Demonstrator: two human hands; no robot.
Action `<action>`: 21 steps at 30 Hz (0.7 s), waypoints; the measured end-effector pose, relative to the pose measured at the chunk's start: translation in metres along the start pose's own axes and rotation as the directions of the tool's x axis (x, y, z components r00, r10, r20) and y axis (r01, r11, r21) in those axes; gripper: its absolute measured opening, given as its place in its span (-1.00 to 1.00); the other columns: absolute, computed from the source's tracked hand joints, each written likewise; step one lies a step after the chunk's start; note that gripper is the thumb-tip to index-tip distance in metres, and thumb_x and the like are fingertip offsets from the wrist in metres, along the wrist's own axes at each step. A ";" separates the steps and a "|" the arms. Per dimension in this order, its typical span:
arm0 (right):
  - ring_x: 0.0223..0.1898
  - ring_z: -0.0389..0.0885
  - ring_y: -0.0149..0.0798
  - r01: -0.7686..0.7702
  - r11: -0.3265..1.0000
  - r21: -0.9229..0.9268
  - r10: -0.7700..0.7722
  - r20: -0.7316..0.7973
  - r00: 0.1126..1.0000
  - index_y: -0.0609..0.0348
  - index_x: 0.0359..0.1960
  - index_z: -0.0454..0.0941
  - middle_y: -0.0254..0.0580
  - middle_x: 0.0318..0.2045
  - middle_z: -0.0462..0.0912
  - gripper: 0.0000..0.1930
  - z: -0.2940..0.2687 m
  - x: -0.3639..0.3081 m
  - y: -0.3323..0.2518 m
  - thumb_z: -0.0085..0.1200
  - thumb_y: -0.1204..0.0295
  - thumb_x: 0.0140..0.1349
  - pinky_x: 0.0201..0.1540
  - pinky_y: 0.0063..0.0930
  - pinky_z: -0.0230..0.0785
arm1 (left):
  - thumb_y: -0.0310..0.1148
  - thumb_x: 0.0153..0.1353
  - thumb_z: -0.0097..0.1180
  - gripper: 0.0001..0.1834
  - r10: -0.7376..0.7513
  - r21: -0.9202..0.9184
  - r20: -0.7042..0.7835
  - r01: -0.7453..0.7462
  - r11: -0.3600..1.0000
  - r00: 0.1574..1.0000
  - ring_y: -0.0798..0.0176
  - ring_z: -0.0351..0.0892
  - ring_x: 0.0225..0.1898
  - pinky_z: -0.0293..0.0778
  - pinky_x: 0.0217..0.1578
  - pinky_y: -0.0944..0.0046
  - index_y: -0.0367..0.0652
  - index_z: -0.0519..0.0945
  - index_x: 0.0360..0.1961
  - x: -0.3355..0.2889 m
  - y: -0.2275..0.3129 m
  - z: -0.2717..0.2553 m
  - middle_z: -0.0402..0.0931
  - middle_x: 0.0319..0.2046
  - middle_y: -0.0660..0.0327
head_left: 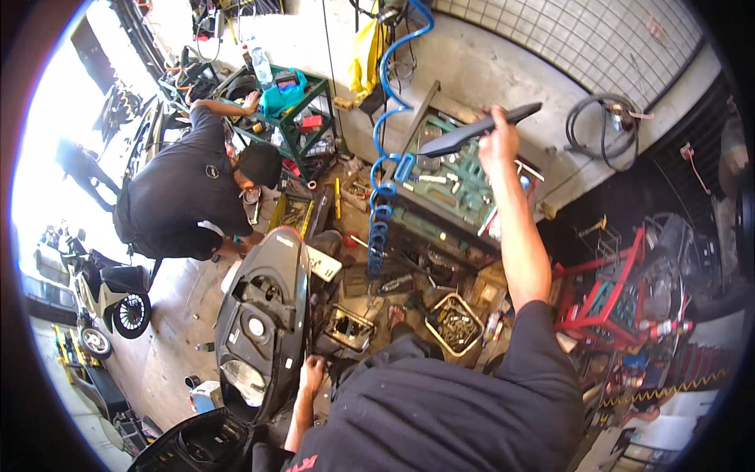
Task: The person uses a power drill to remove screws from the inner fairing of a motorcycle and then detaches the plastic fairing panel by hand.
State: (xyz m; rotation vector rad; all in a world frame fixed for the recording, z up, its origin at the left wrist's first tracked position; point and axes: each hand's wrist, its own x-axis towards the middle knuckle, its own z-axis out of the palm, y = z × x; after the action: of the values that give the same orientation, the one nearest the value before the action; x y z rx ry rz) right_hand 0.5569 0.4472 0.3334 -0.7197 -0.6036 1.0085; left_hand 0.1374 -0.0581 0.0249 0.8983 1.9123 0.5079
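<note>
My right hand [499,142] is raised high and grips a long, narrow black plastic panel [478,130], holding it above an open green tool chest [448,181] against the wall. My left hand [312,370] is low, its fingers resting on the edge of a stripped black scooter [263,315] whose seat compartment lies open. Whether the left hand holds anything is hidden. My foot in a sandal [396,316] stands among parts on the floor.
Another person in a black shirt [185,193] bends over at the scooter's far end, one hand on a green shelf rack [291,110]. A blue coiled air hose [383,189] hangs down. A bin of bolts [456,322], a red cart [621,299], a white scooter [102,287].
</note>
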 end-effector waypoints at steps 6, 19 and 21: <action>0.05 0.49 -0.22 0.133 0.983 -0.127 -0.131 0.028 0.991 0.20 0.08 0.24 -0.10 -0.02 0.55 -0.51 0.066 0.150 0.081 0.26 0.45 0.23 0.11 -0.26 0.34 | -0.27 0.28 0.08 -0.76 -0.314 -0.359 -0.088 0.264 0.895 0.945 0.40 0.41 -0.55 0.35 -0.52 0.33 -0.26 0.62 -0.31 -0.061 -0.039 0.074 0.52 -0.54 0.23; -0.01 0.54 -0.08 0.172 0.856 -0.488 -0.178 0.033 0.983 0.64 0.20 0.16 0.20 0.08 0.51 0.04 0.085 0.308 0.223 0.48 0.03 -0.04 0.14 -0.16 0.41 | -0.35 0.26 0.12 -0.86 -0.524 -0.521 -0.526 0.233 0.821 0.670 0.36 0.47 -0.58 0.43 -0.58 0.30 -0.20 0.61 -0.30 -0.151 -0.063 0.136 0.54 -0.54 0.22; -0.40 0.51 -0.31 0.309 0.919 -0.244 -0.272 0.175 0.946 0.42 -0.04 0.51 -0.14 -0.25 0.63 -0.31 0.099 0.291 0.217 0.48 0.07 -0.02 -0.33 -0.40 0.50 | -0.34 0.26 0.11 -0.85 -0.699 -0.800 -0.351 0.189 0.570 0.623 0.36 0.43 -0.58 0.40 -0.57 0.32 -0.22 0.58 -0.32 -0.142 -0.030 0.141 0.51 -0.57 0.23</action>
State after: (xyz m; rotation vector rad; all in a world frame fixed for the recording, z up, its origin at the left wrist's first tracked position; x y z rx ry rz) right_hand 0.4876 0.8104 0.2630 -0.7743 -0.9531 0.7079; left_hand 0.2924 -0.1884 0.0187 -0.4140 2.1564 1.2145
